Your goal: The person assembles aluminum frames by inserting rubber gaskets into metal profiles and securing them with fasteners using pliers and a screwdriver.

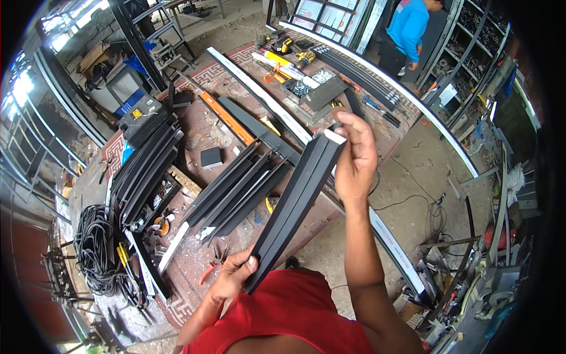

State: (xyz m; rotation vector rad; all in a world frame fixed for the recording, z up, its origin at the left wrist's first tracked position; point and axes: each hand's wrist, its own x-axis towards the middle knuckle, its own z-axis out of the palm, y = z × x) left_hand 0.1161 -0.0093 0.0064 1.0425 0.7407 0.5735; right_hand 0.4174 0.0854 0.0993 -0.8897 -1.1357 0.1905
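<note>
A long black metal profile (pixel 298 197) with a lengthwise groove slants across the middle, over the table edge. My left hand (pixel 233 274) grips its lower end, thumb on top. At the upper end my right hand (pixel 356 156) closes round the profile, its fingers curled beside a small white patch (pixel 335 137) on the tip. What the right fingertips press is partly hidden. To the left, several black profiles (pixel 236 189) lie side by side on the table. Red-handled pliers (pixel 210 271) rest near my left hand.
On the patterned table (pixel 312 227) lie an orange level (pixel 226 118), a box of screws (pixel 300 88), drills (pixel 286 45), a coil of black cable (pixel 97 251) and stacked black strips (pixel 144 168). A person in blue (pixel 408 26) stands far right. Scrap (pixel 466 295) lies right.
</note>
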